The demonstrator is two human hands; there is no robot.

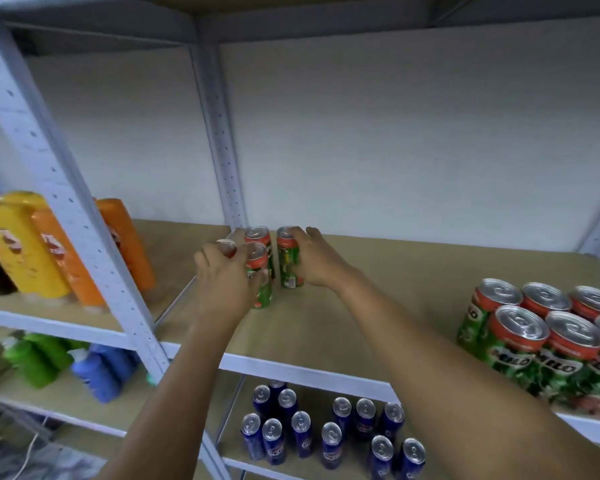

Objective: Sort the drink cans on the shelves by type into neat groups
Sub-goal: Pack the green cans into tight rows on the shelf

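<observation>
Standing nearest the camera on the lower shelf are the blue cans (329, 433), loosely spread and touched by neither hand. One level up, at the right front of the brown shelf board (378, 306), the Milo cans (548, 344) are sitting packed in a tight block. Further back, near the rear upright (222, 140), the person is working a small cluster of slim green-and-red cans. The left hand (222, 282) is curling round the front can (261, 278), thumb side against its wall, with another can (226, 245) showing just past the fingertips. The right hand (312, 258) is gripping the right can (288, 261) round its body, fingers wrapped over the far side. A back can (257, 235) is standing between them, touching its neighbours. These look like thin-walled metal cans, rigid if full and fairly heavy for their size, smooth and probably slippery, and tall enough to tip; taking them round the middle of the body, not by the rim, seems safest. Beyond the left upright, orange and yellow bottles (49, 251) are standing on the neighbouring shelf.
</observation>
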